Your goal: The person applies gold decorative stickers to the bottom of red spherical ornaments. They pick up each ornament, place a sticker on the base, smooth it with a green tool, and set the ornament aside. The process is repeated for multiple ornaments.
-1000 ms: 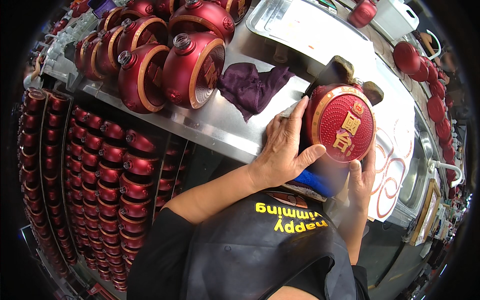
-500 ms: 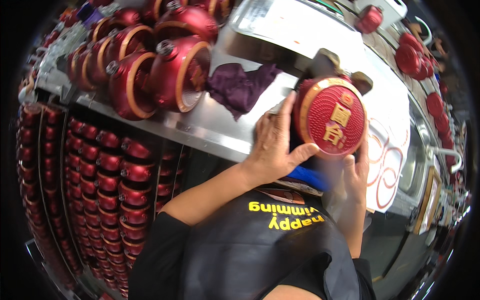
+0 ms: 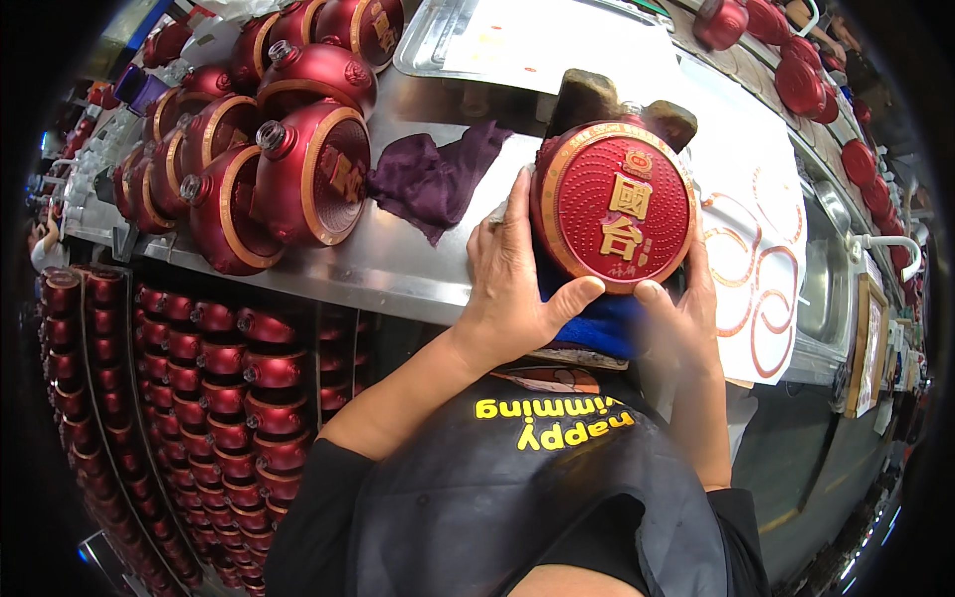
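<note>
Between my hands is a round red bottle (image 3: 587,199) with a gold rim and raised gold characters on its flat face, which is turned up toward me. My left hand (image 3: 517,269) holds its left side, thumb along the lower edge. My right hand (image 3: 691,308) grips the lower right side, its thumb near the left one; part of this hand is blurred. The bottle's neck end points away, by two dark padded blocks (image 3: 585,98). Under its near edge lies a blue cloth (image 3: 587,333). A crumpled purple cloth (image 3: 433,179) is on the metal table left of my left hand.
More red bottles (image 3: 318,174) crowd the table's left side. Racks of red bottles (image 3: 269,368) stand below it. White paper with red-brown rings (image 3: 731,249) lies at the right, before a metal sink (image 3: 826,308). A metal tray (image 3: 438,45) sits at the back.
The view has shifted, so the scene sits farther left and the bottle shows more upright. Both hands keep their hold on the bottle.
</note>
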The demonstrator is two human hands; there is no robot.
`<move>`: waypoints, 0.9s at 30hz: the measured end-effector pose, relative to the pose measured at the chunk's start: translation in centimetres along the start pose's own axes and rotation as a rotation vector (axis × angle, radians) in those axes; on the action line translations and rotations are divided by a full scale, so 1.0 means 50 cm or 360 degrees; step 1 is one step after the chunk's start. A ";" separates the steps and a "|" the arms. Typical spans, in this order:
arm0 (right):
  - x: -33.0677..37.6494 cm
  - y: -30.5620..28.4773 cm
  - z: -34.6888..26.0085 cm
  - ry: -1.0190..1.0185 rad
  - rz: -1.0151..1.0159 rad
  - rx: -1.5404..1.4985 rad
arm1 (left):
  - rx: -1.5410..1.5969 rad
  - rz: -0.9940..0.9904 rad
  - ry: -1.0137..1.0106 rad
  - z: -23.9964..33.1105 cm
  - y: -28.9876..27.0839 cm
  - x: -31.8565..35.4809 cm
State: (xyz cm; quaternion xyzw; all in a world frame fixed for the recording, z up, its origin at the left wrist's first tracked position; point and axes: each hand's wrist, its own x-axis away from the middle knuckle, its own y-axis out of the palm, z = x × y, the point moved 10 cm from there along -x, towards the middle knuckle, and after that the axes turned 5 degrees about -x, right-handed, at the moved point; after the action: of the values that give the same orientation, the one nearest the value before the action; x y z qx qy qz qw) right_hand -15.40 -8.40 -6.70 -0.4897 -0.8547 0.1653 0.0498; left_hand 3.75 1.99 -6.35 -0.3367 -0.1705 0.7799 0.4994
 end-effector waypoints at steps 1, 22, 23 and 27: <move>0.000 0.000 0.001 -0.0004 0.0001 -0.0008 | -0.0023 0.0019 0.0013 0.004 0.000 -0.001; 0.004 0.011 -0.002 0.0020 0.0052 0.0027 | 0.0047 -0.0052 -0.0074 0.005 0.008 -0.007; 0.003 0.012 -0.006 -0.0002 0.0038 0.0006 | 0.0058 -0.0063 -0.0084 0.003 0.008 -0.006; 0.000 0.010 -0.003 0.0005 0.0065 0.0023 | 0.0096 -0.0076 -0.0076 0.000 0.008 -0.005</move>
State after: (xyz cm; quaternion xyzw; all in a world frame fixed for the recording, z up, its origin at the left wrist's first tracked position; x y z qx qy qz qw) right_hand -14.93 -8.10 -6.72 -0.5068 -0.8433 0.1716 0.0513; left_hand 3.54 1.60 -6.49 -0.2986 -0.1669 0.7804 0.5235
